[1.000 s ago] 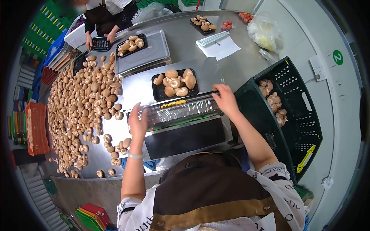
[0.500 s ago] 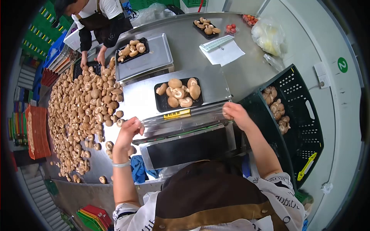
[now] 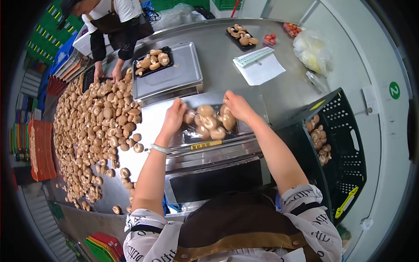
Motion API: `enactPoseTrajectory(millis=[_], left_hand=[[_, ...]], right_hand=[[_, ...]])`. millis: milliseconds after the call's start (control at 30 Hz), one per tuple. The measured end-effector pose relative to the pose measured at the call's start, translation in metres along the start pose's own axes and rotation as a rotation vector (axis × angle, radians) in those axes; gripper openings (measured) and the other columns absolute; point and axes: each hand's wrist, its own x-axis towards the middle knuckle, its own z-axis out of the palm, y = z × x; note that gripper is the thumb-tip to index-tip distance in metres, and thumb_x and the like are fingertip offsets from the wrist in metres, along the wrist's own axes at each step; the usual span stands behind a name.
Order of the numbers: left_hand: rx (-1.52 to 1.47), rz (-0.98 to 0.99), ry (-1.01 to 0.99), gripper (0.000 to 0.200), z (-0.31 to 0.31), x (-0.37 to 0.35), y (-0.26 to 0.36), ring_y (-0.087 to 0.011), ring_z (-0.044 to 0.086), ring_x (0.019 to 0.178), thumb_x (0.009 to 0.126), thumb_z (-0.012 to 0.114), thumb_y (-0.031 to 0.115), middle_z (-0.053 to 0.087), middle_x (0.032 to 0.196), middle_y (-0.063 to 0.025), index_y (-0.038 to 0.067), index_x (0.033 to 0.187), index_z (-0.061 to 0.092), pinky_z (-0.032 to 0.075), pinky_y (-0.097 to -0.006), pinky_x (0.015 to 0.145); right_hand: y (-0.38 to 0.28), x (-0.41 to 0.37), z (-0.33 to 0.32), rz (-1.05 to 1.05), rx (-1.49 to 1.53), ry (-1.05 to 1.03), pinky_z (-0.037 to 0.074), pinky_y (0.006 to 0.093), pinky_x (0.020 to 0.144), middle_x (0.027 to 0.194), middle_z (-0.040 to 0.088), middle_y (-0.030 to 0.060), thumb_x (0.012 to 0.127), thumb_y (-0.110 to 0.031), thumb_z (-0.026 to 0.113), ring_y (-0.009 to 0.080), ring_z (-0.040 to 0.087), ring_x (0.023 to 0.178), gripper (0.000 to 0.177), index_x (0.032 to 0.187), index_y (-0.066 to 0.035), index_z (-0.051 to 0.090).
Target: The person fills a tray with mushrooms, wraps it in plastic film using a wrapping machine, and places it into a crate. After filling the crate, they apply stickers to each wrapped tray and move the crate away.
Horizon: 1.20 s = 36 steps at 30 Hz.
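Note:
A black tray point(image 3: 188, 136) of brown mushrooms point(image 3: 208, 119) sits on the metal surface in front of me, under a sheet of clear cling film point(image 3: 242, 133). My left hand point(image 3: 175, 114) is closed in a pinch on the film by the tray's far left corner. At the far right corner, my right hand point(image 3: 238, 107) pinches the film too. The film stretches back from the wrapping machine point(image 3: 214, 180), which has a dark plate on its near side. A yellow label point(image 3: 206, 145) shows along the tray's near edge.
Loose mushrooms point(image 3: 94, 126) are heaped to the left, where a co-worker's hands point(image 3: 116, 72) reach in. A scale point(image 3: 192, 72) carries another filled tray point(image 3: 152, 61). Paper point(image 3: 262, 70) lies beyond. A dark green crate point(image 3: 345, 144) with bagged mushrooms stands at right.
Both my hands have moved forward and closer together, drawing the film from the machine's front over the mushroom tray. The co-worker's hands have shifted slightly at the heap.

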Motion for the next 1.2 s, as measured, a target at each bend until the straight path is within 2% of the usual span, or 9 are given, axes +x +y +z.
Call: enactPoseTrajectory(millis=[200,367,400,500,767,800,967,1033,1200], left_hand=[[-0.454,-0.3,-0.358,0.023,-0.02,-0.041,0.013,-0.0084,0.054,0.088,0.101,0.05,0.02,0.06,0.094,-0.002,0.001,0.112,0.057,0.046,-0.0232,0.08],[-0.144,-0.25,-0.271,0.036,-0.019,-0.092,0.026,-0.0145,0.055,0.085,0.1,0.051,0.029,0.063,0.091,-0.0083,-0.004,0.097,0.064,0.045,-0.0286,0.079],[-0.042,-0.001,-0.127,0.035,-0.013,-0.097,0.023,-0.0178,0.053,0.076,0.1,0.05,0.028,0.062,0.083,-0.0106,-0.005,0.094,0.063,0.045,-0.0295,0.073],[-0.062,0.01,0.027,0.035,-0.011,-0.112,0.053,-0.0349,0.057,0.066,0.099,0.049,0.028,0.06,0.072,-0.0197,-0.004,0.094,0.063,0.046,-0.0383,0.064],[-0.24,-0.257,-0.016,0.034,-0.043,-0.203,0.15,-0.0091,0.041,0.061,0.101,0.048,0.024,0.051,0.063,-0.0052,-0.004,0.088,0.061,0.037,-0.0286,0.055],[-0.255,-0.312,-0.06,0.035,-0.039,-0.216,0.148,-0.0091,0.042,0.061,0.101,0.048,0.025,0.053,0.064,-0.0051,-0.004,0.089,0.062,0.037,-0.0286,0.055],[-0.156,-0.487,-0.143,0.042,0.025,-0.251,0.062,-0.0142,0.049,0.059,0.099,0.05,0.033,0.054,0.062,-0.01,-0.005,0.089,0.064,0.043,-0.0353,0.058],[0.074,-0.227,-0.053,0.043,0.051,-0.25,0.024,-0.0364,0.058,0.058,0.098,0.052,0.036,0.061,0.066,-0.0225,-0.004,0.084,0.063,0.044,-0.0439,0.058],[0.11,-0.214,0.158,0.025,0.07,-0.258,0.02,-0.0307,0.065,0.066,0.092,0.063,0.024,0.066,0.073,-0.0189,-0.001,0.091,0.063,0.048,-0.0389,0.062]], right_hand=[[-0.019,-0.032,-0.013,-0.014,0.236,-0.182,0.048,0.0397,0.073,0.084,0.064,0.019,0.092,-0.027,0.059,0.033,0.062,0.079,0.029,0.098,0.001,0.057],[0.015,-0.077,0.005,-0.21,0.211,-0.082,0.048,0.0369,0.071,0.082,0.064,0.0158,0.093,-0.032,0.059,0.0291,0.062,0.077,0.036,0.106,0.001,0.061],[0.026,-0.087,0.011,-0.322,0.149,0.009,0.048,0.0364,0.071,0.082,0.064,0.0156,0.094,-0.033,0.059,0.0289,0.062,0.076,0.037,0.106,0.001,0.062],[-0.011,-0.113,-0.002,-0.083,0.345,0.011,0.047,0.0356,0.069,0.08,0.064,0.0155,0.096,-0.033,0.056,0.0293,0.062,0.074,0.037,0.103,0.003,0.061],[-0.079,-0.197,-0.054,-0.017,0.542,0.024,0.046,0.0305,0.069,0.076,0.062,0.0106,0.1,-0.033,0.05,0.015,0.055,0.07,0.039,0.099,0.004,0.06],[-0.083,-0.213,-0.051,0.082,0.579,-0.032,0.044,0.0256,0.069,0.076,0.056,0.0003,0.101,-0.035,0.046,0.0075,0.049,0.073,0.038,0.095,0.0,0.06],[-0.025,-0.257,0.016,0.18,0.324,-0.056,0.047,0.044,0.068,0.081,0.063,0.0255,0.098,-0.041,0.048,0.041,0.063,0.076,0.045,0.094,0.002,0.062],[0.001,-0.259,0.043,0.258,0.24,-0.019,0.045,0.0474,0.069,0.083,0.061,0.0283,0.097,-0.039,0.05,0.0451,0.06,0.082,0.044,0.089,0.003,0.06],[0.038,-0.273,0.076,0.487,0.535,0.073,0.048,0.0373,0.069,0.073,0.062,0.0145,0.093,-0.029,0.06,0.0277,0.063,0.075,0.03,0.092,0.001,0.06]])
